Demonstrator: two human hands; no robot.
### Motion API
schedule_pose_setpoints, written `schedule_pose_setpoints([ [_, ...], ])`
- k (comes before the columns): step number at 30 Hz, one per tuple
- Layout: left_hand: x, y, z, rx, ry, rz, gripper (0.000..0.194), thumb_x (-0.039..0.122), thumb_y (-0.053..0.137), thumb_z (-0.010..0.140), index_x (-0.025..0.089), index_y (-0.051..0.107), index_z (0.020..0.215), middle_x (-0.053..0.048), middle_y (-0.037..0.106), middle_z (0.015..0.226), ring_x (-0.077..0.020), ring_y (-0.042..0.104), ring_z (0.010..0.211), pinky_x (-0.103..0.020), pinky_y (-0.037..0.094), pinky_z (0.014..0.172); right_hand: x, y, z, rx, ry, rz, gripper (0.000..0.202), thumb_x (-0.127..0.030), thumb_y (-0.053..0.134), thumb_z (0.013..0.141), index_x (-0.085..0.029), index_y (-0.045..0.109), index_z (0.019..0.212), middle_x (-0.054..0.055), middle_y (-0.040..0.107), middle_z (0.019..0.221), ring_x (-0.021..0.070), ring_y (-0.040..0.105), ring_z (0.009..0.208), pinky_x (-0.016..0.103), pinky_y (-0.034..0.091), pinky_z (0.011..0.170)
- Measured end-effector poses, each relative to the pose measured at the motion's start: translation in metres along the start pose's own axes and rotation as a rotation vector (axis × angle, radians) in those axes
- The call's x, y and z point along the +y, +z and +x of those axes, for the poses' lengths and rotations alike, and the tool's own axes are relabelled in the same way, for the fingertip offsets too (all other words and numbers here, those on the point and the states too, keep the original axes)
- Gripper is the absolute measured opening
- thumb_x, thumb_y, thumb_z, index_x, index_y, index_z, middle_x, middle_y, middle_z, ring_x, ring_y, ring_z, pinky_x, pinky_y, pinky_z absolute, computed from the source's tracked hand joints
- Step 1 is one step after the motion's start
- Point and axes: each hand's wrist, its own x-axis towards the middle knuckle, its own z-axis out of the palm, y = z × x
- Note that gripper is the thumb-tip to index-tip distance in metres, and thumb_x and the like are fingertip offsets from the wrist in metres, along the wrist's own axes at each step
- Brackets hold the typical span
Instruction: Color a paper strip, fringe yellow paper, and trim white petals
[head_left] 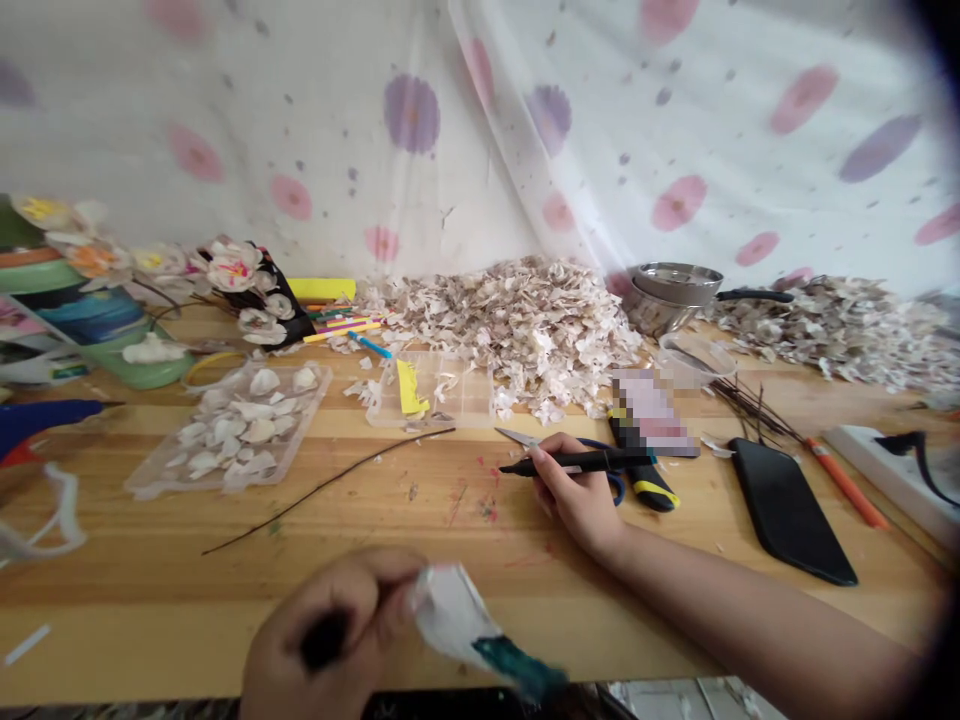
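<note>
Near the front edge of the table, my left hand (pixel 330 630) pinches a white petal-like piece (pixel 452 612) whose lower right end is dark green (pixel 517 665). My right hand (pixel 577 500) is closed round a black marker (pixel 592 461), its tip pointing left above the tabletop. Scissors (pixel 517 437) with blue handles lie partly hidden behind the marker and hand. A thin dark twig (pixel 322 485) lies to the left of my right hand. The piece and the marker are apart.
A clear tray of white petals (pixel 139 484) is at the left, with another clear box (pixel 472 390) at the middle. Behind stand heaped white flakes (pixel 540 320) and metal bowls (pixel 675 290). A black phone (pixel 791 510), orange pen (pixel 847 485) and power strip (pixel 892 475) lie right; a blue glue gun (pixel 49 425), far left.
</note>
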Motion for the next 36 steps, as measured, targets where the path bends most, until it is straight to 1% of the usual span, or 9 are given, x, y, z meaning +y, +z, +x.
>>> schedule_pose_setpoints([
  [3,0.004,0.01,0.029,-0.013,-0.225,-0.226,0.032,0.038,0.058,0.081,0.023,0.046,0.055,-0.001,0.075,0.081,-0.0198,0.071,0.079,-0.028,0.059,0.066,0.0,0.0,0.0,-0.01,-0.007,-0.013,0.041,-0.056,0.067,0.074,-0.019,0.05,0.071,-0.008,0.041,0.041,0.0057,0.034,0.032,0.017,0.024,0.032],
  [6,-0.003,0.027,0.041,-0.197,-0.248,-0.143,0.017,0.033,0.053,0.083,0.021,0.065,0.082,-0.005,0.074,0.101,-0.0218,0.069,0.094,-0.035,0.057,0.082,0.001,-0.001,0.0,-0.053,0.006,-0.025,0.04,-0.056,0.065,0.076,-0.019,0.05,0.073,-0.008,0.042,0.041,0.0063,0.034,0.033,0.018,0.024,0.033],
  [10,-0.012,0.031,0.037,-0.265,0.014,0.099,0.019,0.025,0.047,0.086,0.019,0.065,0.08,-0.009,0.057,0.134,-0.0254,0.053,0.124,-0.047,0.044,0.103,0.005,-0.003,-0.001,-0.082,0.009,-0.051,0.036,-0.052,0.062,0.08,-0.019,0.049,0.075,-0.008,0.042,0.043,0.0064,0.034,0.035,0.019,0.024,0.035],
  [14,-0.012,0.018,0.033,-0.499,0.292,0.068,0.029,0.012,0.042,0.084,0.023,0.069,0.085,-0.002,0.062,0.129,-0.0188,0.055,0.122,-0.038,0.048,0.102,0.009,-0.006,-0.001,-0.124,-0.027,-0.089,0.029,-0.047,0.061,0.082,-0.019,0.052,0.081,-0.007,0.044,0.049,0.007,0.038,0.039,0.019,0.027,0.036],
  [18,-0.013,0.01,0.036,-0.645,0.401,0.075,0.049,0.004,0.042,0.077,0.026,0.065,0.115,-0.002,0.062,0.127,-0.0171,0.057,0.119,-0.036,0.047,0.103,0.01,-0.007,-0.001,-0.144,-0.075,-0.146,0.025,-0.043,0.061,0.084,-0.019,0.054,0.083,-0.007,0.044,0.05,0.0074,0.036,0.04,0.021,0.026,0.037],
  [21,-0.017,0.014,0.031,-0.596,0.404,0.197,0.045,0.006,0.045,0.077,0.024,0.067,0.112,-0.004,0.057,0.132,-0.0205,0.054,0.123,-0.04,0.045,0.104,0.01,-0.007,-0.001,-0.142,-0.076,-0.149,0.026,-0.045,0.061,0.084,-0.019,0.054,0.082,-0.007,0.044,0.05,0.0083,0.038,0.041,0.022,0.027,0.038],
  [28,-0.009,0.038,-0.004,-0.283,0.282,0.532,0.034,0.018,0.046,0.082,0.01,0.065,0.109,-0.02,0.058,0.129,-0.0302,0.055,0.12,-0.045,0.054,0.093,0.01,-0.007,-0.001,-0.132,-0.066,-0.167,0.027,-0.046,0.061,0.084,-0.02,0.054,0.082,-0.007,0.044,0.049,0.0084,0.037,0.039,0.022,0.026,0.037],
  [32,0.001,0.036,-0.014,-0.171,0.348,0.704,0.03,0.026,0.042,0.085,0.01,0.067,0.085,-0.026,0.066,0.113,-0.0349,0.064,0.107,-0.045,0.06,0.079,0.008,-0.004,-0.001,-0.115,-0.042,-0.148,0.03,-0.048,0.063,0.082,-0.019,0.054,0.081,-0.007,0.043,0.048,0.008,0.037,0.038,0.021,0.025,0.036],
  [36,0.006,0.032,-0.009,-0.111,0.341,0.785,0.039,0.029,0.036,0.09,0.01,0.066,0.074,-0.029,0.069,0.101,-0.0347,0.068,0.098,-0.043,0.061,0.073,0.007,-0.006,0.0,-0.116,-0.057,-0.124,0.03,-0.048,0.062,0.083,-0.019,0.053,0.08,-0.007,0.046,0.049,0.0078,0.039,0.037,0.02,0.029,0.036],
])
